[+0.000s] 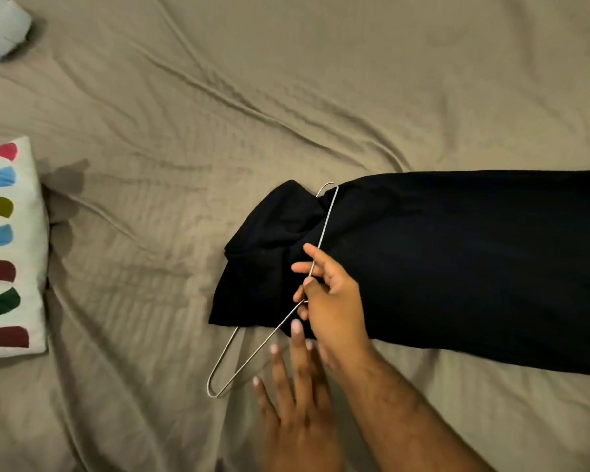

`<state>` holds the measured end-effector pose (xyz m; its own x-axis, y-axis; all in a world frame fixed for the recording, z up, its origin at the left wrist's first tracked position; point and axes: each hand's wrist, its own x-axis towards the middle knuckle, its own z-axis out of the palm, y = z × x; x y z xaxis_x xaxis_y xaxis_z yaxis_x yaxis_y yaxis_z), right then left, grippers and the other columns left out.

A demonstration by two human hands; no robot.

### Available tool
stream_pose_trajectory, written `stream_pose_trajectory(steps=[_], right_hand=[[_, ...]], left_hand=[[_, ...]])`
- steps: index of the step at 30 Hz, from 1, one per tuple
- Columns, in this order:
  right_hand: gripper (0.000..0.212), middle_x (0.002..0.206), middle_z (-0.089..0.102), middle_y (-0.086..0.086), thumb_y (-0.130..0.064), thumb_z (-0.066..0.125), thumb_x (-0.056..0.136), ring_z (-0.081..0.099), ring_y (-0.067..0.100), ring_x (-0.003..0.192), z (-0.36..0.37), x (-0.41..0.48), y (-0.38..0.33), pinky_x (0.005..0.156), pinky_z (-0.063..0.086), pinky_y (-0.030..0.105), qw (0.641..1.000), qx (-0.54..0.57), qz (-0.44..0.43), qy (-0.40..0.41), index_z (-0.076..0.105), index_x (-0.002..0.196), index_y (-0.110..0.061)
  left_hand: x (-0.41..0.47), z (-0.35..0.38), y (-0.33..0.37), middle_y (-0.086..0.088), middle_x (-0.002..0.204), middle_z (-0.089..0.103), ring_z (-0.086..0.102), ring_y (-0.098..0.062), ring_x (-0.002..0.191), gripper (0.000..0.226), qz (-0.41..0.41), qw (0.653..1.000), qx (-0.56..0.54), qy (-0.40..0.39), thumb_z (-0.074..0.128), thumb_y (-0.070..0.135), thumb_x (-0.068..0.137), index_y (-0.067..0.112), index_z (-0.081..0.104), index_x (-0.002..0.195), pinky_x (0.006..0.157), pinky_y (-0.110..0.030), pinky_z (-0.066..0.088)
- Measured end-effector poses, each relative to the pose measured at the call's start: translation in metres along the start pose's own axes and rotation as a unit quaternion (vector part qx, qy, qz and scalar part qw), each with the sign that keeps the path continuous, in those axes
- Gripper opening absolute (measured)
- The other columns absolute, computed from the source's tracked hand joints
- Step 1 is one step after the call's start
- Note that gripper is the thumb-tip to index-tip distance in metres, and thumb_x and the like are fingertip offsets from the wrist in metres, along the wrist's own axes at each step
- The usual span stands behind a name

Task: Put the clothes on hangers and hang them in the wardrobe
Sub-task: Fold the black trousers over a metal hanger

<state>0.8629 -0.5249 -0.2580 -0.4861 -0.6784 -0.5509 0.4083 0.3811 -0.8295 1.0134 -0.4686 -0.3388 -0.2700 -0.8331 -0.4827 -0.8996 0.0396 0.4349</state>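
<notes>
Looking down from the head camera, I see the black cloth (457,267) lying on the bed sheet (218,97). It is ahead of the hands and to their right. Its long side runs from the middle of the bed out past the right edge of the view.

The thin wire hanger (327,219) lies across the near end of the cloth. It slants from the top right down to the bottom left. One side of the wire is on top of the cloth. The other side comes out from under it, so I think the cloth goes through the hanger. I cannot see the hook.

The right hand (334,301) is the nearer one. It pinches the wire near its middle, with thumb and fingers curled on it. The left hand (297,403) is just below. Its fingers are straight and spread, and it holds nothing. One fingertip reaches the edge of the cloth. The two hands are close together.

A pillow (11,250) with colored spots sits far off to the left.
</notes>
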Motion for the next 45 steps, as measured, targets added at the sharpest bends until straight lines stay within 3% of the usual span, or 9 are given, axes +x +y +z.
stream_pose_trajectory(steps=[1, 2, 3, 6, 12, 19, 28, 36, 45], right_hand=[[0.056, 0.108, 0.071, -0.008, 0.005, 0.046, 0.096, 0.06, 0.009, 0.066, -0.002, 0.004, 0.0, 0.06, 0.048, 0.025, 1.0, 0.013, -0.005, 0.006, 0.063, 0.119, -0.043], [0.056, 0.108, 0.072, -0.005, 0.007, 0.045, 0.095, 0.06, 0.01, 0.064, -0.004, 0.006, -0.004, 0.055, 0.046, 0.025, 1.0, 0.012, -0.006, 0.011, 0.064, 0.118, -0.04], [0.054, 0.108, 0.072, -0.001, 0.008, 0.046, 0.094, 0.06, 0.01, 0.064, -0.008, 0.011, -0.005, 0.051, 0.044, 0.025, 1.0, 0.016, -0.004, 0.021, 0.064, 0.119, -0.036], [0.055, 0.113, 0.074, 0.0, 0.009, 0.055, 0.092, 0.066, 0.012, 0.074, -0.019, 0.019, -0.019, 0.054, 0.049, 0.024, 0.999, 0.052, -0.001, 0.01, 0.058, 0.133, -0.028], [0.082, 0.14, 0.061, -0.011, 0.006, 0.064, 0.093, 0.069, 0.019, 0.102, -0.029, 0.004, -0.011, 0.091, 0.059, 0.043, 0.989, 0.127, -0.001, -0.079, 0.033, 0.153, -0.041], [0.032, 0.102, 0.077, 0.009, -0.003, 0.059, 0.1, 0.069, 0.019, 0.079, -0.026, -0.007, -0.003, 0.079, 0.06, 0.035, 0.996, 0.09, 0.005, 0.023, 0.061, 0.13, -0.012], [0.026, 0.08, 0.07, 0.006, -0.002, 0.055, 0.101, 0.056, 0.013, 0.057, -0.06, 0.01, -0.03, 0.053, 0.052, 0.028, 0.994, 0.035, -0.017, 0.1, 0.067, 0.121, -0.013], [0.022, 0.08, 0.071, 0.003, -0.008, 0.057, 0.101, 0.056, 0.009, 0.058, -0.17, 0.014, -0.063, 0.051, 0.049, 0.027, 0.966, 0.015, -0.039, 0.255, 0.07, 0.116, -0.018], [0.022, 0.083, 0.071, 0.002, -0.014, 0.056, 0.102, 0.055, 0.006, 0.056, -0.282, -0.001, -0.066, 0.048, 0.045, 0.022, 0.927, -0.06, -0.061, 0.365, 0.068, 0.12, -0.019]], left_hand=[[-0.002, 0.006, -0.016, -0.008, 0.146, 0.055, 0.04, -0.048, 0.139, 0.099, 0.062, 0.996, 0.007, 0.07, 0.073, 0.041, 0.067, 0.007, 0.035, 0.152, 0.095, -0.058, 0.049], [-0.003, 0.002, -0.013, -0.003, 0.137, 0.061, 0.043, -0.044, 0.136, 0.153, 0.092, 0.991, -0.054, 0.084, -0.001, 0.038, 0.004, 0.005, 0.038, 0.148, 0.09, -0.054, 0.05], [-0.009, -0.018, -0.008, 0.001, 0.128, 0.063, 0.05, -0.035, 0.127, 0.065, 0.113, 0.985, 0.011, 0.132, 0.028, 0.005, 0.075, 0.002, 0.051, 0.136, 0.09, -0.045, 0.049], [0.01, -0.096, 0.05, 0.002, 0.116, 0.06, 0.057, -0.021, 0.106, 0.028, 0.163, 0.946, -0.034, 0.279, 0.044, 0.017, 0.094, 0.018, 0.065, 0.113, 0.091, -0.033, 0.044], [0.138, -0.149, 0.067, -0.01, 0.132, 0.056, 0.05, -0.034, 0.127, 0.072, -0.109, 0.984, -0.064, 0.123, 0.054, 0.07, 0.089, 0.016, 0.047, 0.136, 0.109, -0.046, 0.039], [0.136, -0.152, 0.067, -0.004, 0.103, 0.073, 0.069, -0.024, 0.095, 0.048, -0.05, 0.978, -0.2, -0.028, 0.069, 0.052, 0.09, 0.013, 0.07, 0.118, 0.094, -0.041, 0.056], [0.092, -0.183, 0.049, 0.002, 0.113, 0.066, 0.062, -0.016, 0.103, 0.041, 0.032, 0.951, -0.244, 0.185, 0.05, 0.053, 0.1, 0.02, 0.06, 0.121, 0.09, -0.035, 0.051], [0.114, -0.169, 0.021, -0.01, 0.119, 0.065, 0.062, -0.03, 0.107, 0.032, -0.017, 0.955, -0.259, 0.142, 0.056, 0.032, 0.103, 0.011, 0.058, 0.127, 0.096, -0.049, 0.052], [0.17, -0.106, -0.066, -0.011, 0.12, 0.066, 0.063, -0.041, 0.106, 0.051, -0.129, 0.963, -0.088, 0.218, 0.035, 0.077, 0.088, 0.044, 0.05, 0.125, 0.094, -0.059, 0.051]])
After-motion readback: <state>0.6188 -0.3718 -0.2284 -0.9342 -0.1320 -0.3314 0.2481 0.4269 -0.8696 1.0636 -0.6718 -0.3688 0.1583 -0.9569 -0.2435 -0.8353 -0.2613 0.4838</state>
